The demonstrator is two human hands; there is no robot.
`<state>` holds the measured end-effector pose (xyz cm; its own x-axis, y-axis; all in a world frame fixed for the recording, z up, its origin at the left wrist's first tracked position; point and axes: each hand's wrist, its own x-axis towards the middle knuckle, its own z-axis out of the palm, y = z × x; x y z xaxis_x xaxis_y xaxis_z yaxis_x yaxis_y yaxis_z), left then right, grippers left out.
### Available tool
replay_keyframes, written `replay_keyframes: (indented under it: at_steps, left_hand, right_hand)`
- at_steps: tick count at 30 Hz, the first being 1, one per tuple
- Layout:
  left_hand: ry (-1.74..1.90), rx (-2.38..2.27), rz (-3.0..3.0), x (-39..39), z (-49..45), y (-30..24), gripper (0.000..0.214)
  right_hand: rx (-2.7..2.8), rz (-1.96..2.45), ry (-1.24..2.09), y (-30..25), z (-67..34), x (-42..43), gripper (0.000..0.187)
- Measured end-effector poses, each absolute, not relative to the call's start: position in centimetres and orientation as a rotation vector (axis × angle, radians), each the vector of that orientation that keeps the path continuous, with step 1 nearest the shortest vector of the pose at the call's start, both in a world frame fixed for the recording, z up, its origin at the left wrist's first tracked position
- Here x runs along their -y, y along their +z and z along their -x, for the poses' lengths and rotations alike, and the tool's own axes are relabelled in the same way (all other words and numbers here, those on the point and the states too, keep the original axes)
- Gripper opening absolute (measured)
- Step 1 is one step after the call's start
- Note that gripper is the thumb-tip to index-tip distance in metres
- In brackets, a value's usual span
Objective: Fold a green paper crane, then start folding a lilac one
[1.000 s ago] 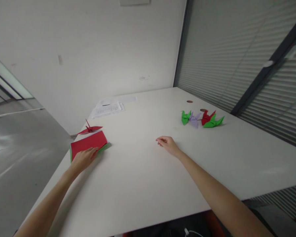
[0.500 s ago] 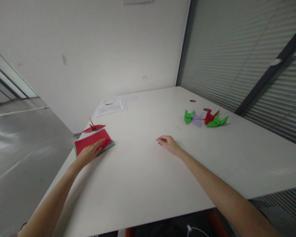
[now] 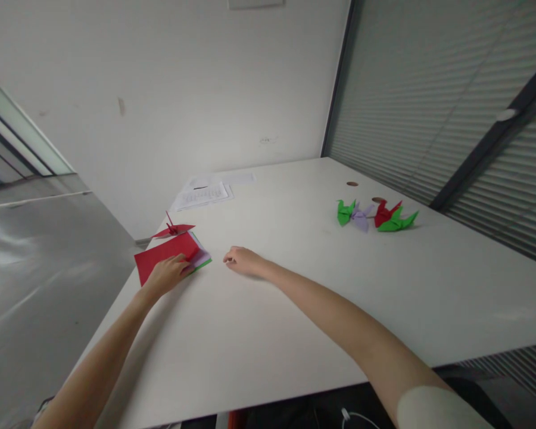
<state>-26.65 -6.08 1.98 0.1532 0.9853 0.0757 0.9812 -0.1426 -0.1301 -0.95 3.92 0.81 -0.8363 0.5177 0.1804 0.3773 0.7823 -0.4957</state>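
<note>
A red sheet of paper [image 3: 154, 256] tops a stack at the table's left side, with lilac paper [image 3: 201, 257] and a green edge showing beneath it on the right. My left hand [image 3: 167, 273] rests over the stack, its fingers curled and closed on the red sheet near its right end; the fingertips are partly hidden. Just right of the stack, my right hand [image 3: 243, 261] is low over the table, fingers curled together, with nothing visible in them. Right behind the stack stands a red paper crane [image 3: 173, 229].
Two green paper cranes [image 3: 398, 221], a lilac one [image 3: 361, 218] and a red one [image 3: 384, 213] stand at the right. Printed sheets [image 3: 203, 195] lie at the back left. The white table [image 3: 286, 322] meets a wall and a window with blinds.
My right hand has moved left across the table, close to the stack. My left fingers have curled in, and the red sheet has shifted slightly over the papers beneath.
</note>
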Motion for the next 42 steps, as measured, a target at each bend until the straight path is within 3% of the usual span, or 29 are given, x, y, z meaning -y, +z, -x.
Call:
replay_keyframes:
  at_steps: [5,12,20,24,31,36,39,42]
  left_hand:
    - [0.065,1.866,2.233,6.5,26.7,1.2,0.037]
    - [-0.107,1.955,2.119,7.1,26.7,1.1,0.039]
    - [-0.219,1.941,2.165,7.8,25.5,1.8,0.046]
    - [-0.199,1.934,2.162,7.9,25.4,1.9,0.048]
    - [-0.258,1.888,2.214,8.2,26.0,1.1,0.045]
    - [-0.636,1.607,2.316,8.6,24.0,1.7,0.030]
    - [-0.815,1.550,2.370,8.1,20.1,3.0,0.029]
    - [-0.828,1.573,2.542,6.8,14.4,3.7,0.040]
  right_hand:
    - [2.705,0.709,0.380,0.5,6.1,-3.5,0.021]
    - [2.267,1.298,0.930,0.2,10.3,-3.2,0.046]
    - [2.169,1.405,1.031,1.4,9.7,-3.1,0.017]
    - [2.145,1.385,0.947,1.5,8.7,-3.4,0.016]
    - [1.910,1.319,0.904,2.8,1.5,-6.3,0.019]
    - [1.591,1.229,1.062,3.0,-8.9,-8.4,0.031]
    - [1.420,1.248,1.143,2.3,-14.5,-8.3,0.014]
    - [1.298,1.307,1.206,1.1,-17.9,-7.4,0.009]
